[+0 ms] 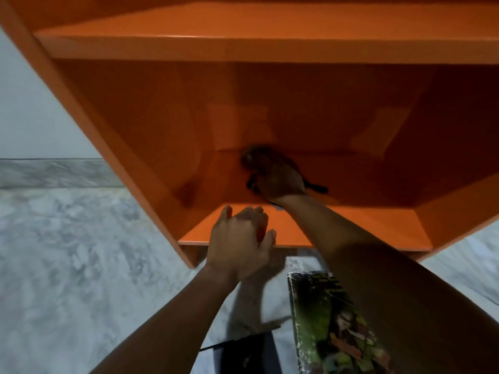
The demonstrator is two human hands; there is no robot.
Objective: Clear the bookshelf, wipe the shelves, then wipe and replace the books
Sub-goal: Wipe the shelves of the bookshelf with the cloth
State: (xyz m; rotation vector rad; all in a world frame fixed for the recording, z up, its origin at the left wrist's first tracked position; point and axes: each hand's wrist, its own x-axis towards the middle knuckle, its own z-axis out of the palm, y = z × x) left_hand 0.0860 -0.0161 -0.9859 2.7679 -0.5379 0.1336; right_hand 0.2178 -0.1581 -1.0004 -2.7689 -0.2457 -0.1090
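Note:
An orange bookshelf [270, 47] fills the upper view, and its shelves hold no books. My right hand [280, 182] reaches deep into the bottom compartment and presses a dark cloth [256, 157] onto the bottom shelf [364, 225] near the back wall. The cloth is blurred, and a dark end of it sticks out to the right of my hand. Over the front edge of the bottom shelf is my left hand [243, 238], fingers slightly apart and holding nothing. A book with a green illustrated cover [332, 327] lies on the floor below my right forearm.
A dark book or folder [243, 354] lies on the floor between my arms. The marbled grey floor [81, 265] spreads to the left and right of the bookshelf. A pale wall with a grey skirting strip [54, 171] stands at the left.

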